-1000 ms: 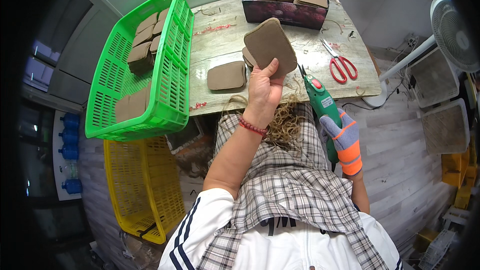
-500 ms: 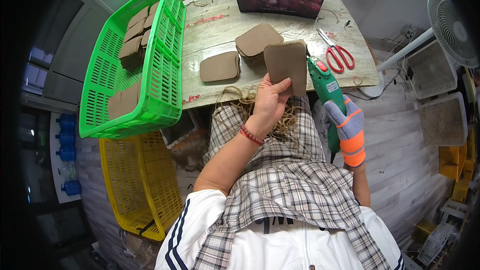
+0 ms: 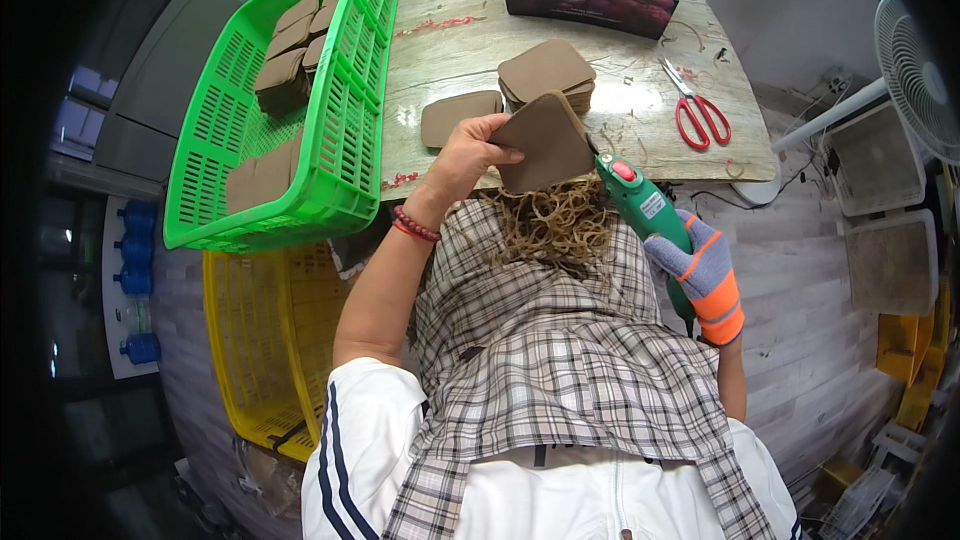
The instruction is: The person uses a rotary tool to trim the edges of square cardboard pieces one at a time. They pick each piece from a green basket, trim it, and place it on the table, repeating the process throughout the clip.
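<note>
My left hand (image 3: 470, 160) pinches a brown round-cornered pad (image 3: 545, 145) between thumb and fingers, tilted above my lap. Wearing a grey and orange glove, my right hand (image 3: 705, 265) is wrapped round a slim green hand-held electric tool (image 3: 645, 202) with a red switch. The tool's narrow tip reaches the pad's right edge; whether it touches cannot be made out. Behind the held pad, a stack of similar pads (image 3: 545, 70) stands on the table, and a lower pad pile (image 3: 455, 120) lies to its left. Curly brown trimmings (image 3: 560, 225) are heaped on my checked apron (image 3: 520, 310).
Red-handled scissors (image 3: 700, 115) lie on the table's right side. At the back stands a dark box (image 3: 590, 5) full of pads. A green crate (image 3: 345, 140) with pads sits at left, over a yellow crate (image 3: 250, 340). A white fan (image 3: 920, 70) stands at right.
My left hand has turned the pad, so it now slants, and shifted it left and slightly down. The tool's tip has come in left along with it. My view has shifted a little.
</note>
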### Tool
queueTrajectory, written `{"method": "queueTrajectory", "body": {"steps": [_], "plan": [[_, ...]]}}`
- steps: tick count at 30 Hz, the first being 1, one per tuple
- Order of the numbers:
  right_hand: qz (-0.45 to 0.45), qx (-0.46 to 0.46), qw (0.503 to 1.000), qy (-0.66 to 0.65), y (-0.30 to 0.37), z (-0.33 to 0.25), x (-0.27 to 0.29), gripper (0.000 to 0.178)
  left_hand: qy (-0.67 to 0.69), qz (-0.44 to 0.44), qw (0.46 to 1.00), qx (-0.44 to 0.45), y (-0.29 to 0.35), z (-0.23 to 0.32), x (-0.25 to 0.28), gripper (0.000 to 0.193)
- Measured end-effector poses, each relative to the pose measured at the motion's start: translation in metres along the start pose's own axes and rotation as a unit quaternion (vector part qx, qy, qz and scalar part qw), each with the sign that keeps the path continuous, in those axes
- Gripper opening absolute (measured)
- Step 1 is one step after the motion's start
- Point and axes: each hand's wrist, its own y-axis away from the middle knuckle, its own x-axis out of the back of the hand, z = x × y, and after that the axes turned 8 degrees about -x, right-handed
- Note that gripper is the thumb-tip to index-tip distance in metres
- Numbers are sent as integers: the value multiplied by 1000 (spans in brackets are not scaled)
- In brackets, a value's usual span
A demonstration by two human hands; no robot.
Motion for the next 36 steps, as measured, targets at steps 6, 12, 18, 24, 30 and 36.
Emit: {"method": "queueTrajectory", "body": {"steps": [6, 12, 18, 24, 30, 36], "plan": [[24, 24, 999, 30, -5, 4, -11, 40, -16, -43, 997, 57, 14, -2, -6, 38], [4, 3, 1000, -12, -10, 6, -14, 35, -34, -70, 993, 92, 21, -6, -13, 38], [-28, -2, 999, -25, -11, 10, -10, 34, -186, -3, 982, -15, 17, 14, 7, 30], [-65, -16, 997, -24, -12, 9, -12, 36, -68, 45, 995, -63, 12, 15, 24, 24], [-88, -30, 995, -30, -11, 8, -18, 35, -67, 12, 997, -29, 11, 20, 11, 19], [-80, -25, 997, -2, -13, 8, -18, 41, -98, -42, 994, 24, 13, 12, -16, 22]]}}
